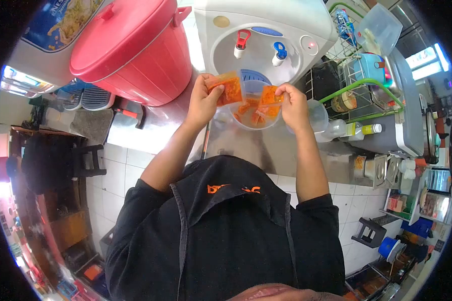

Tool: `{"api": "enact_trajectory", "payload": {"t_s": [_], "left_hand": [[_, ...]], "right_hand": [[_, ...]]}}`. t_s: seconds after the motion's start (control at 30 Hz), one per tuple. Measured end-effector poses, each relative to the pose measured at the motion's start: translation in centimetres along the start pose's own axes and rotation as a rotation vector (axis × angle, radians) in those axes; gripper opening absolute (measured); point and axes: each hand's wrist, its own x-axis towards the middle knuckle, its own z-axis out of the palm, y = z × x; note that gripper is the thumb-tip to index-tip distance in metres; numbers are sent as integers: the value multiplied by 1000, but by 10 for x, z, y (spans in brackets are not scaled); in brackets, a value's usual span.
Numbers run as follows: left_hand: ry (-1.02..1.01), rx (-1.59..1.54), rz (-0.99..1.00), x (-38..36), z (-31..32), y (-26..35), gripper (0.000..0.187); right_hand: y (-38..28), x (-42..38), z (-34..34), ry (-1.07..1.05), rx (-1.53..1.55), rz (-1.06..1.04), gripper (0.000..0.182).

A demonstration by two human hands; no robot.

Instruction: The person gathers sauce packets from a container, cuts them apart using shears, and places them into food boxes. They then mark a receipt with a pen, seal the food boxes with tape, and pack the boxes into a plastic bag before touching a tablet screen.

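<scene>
Bare metal is shown on the counter (238, 144) between the bowl (272, 124) and the near edge, which is met by the person's black clothing (236, 236); past that edge, white floor tiles (113, 168) are seen. Over the bowl, two clear bags of orange food are held up. One bag (232, 91) is gripped by the fingers of the left hand (203, 103), with the thumb pressed across its face; the other bag (270, 95) is pinched at its edge by the fingers of the right hand (295, 105). Only a narrow gap is left between the bags.

In the see-through bowl, orange pieces (257, 118) are gathered; whether they are bagged cannot be told. Just right of it, partly covered by the right hand, a clear tub (318, 114) is placed, its contents hard to make out. Beyond the bowl, room is closed off by a water dispenser (299, 20), fitted with a red tap (242, 39) and a blue tap (279, 51). The left side is bounded by a large lidded red bucket (153, 67). Farther right, bottles (359, 131) are set beside a green rack (342, 90), in which tubs are kept.
</scene>
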Motion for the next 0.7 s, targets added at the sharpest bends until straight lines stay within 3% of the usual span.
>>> {"api": "enact_trajectory", "payload": {"t_s": [0.1,0.2,0.3,0.37,0.4,0.5,0.53,0.63,0.7], "left_hand": [[17,40,-29,-1,4,2,22],[-15,33,-121,-5,12,14,29],[-174,-39,-273,-5,21,20,34],[-338,-162,-451,-1,25,14,37],[-320,-383,-501,-4,37,27,36],[-309,-517,-565,-10,51,36,40],[-293,-308,-514,-10,54,36,37],[-349,-209,-455,-6,52,20,29],[-324,-186,-447,-8,51,20,25]], "right_hand": [[33,6,4,129,206,-27,16],[35,5,0,142,1022,105,10],[-2,7,-4,137,1377,143,11],[-9,7,6,87,1402,175,11],[-10,7,8,61,1415,191,11],[19,6,23,-45,1058,12,11],[22,5,24,-19,919,-55,15],[12,-5,16,-65,775,-101,19],[8,-7,12,-68,629,-240,21]]}}
